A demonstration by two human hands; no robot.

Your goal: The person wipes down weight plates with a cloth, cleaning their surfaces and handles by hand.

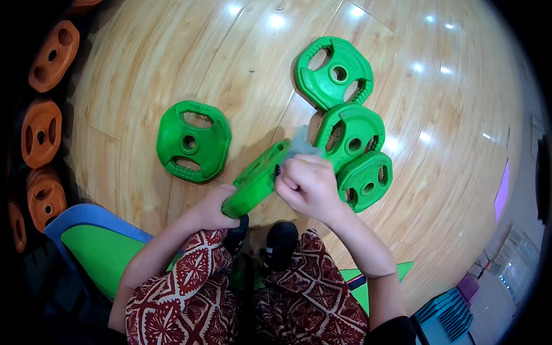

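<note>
My left hand (213, 209) grips the lower edge of a green weight plate (251, 192), which is tilted up on its side above the floor. Closed in a fist, my right hand (309, 183) holds a greyish cloth (302, 144) against the plate's right side. Another green weight plate (168, 142) lies flat on the floor to the left. On the right, a plate marked in kilograms (322, 80) lies farthest away, with a second plate (363, 122) overlapping it and a third plate (357, 198) nearer me.
Orange weight plates (30, 133) stand in a rack along the left. I sit with my shoes (280, 244) on the wooden floor (241, 75). A green and blue seat-like piece (95, 253) is at lower left. Teal stacked items (448, 313) are at lower right.
</note>
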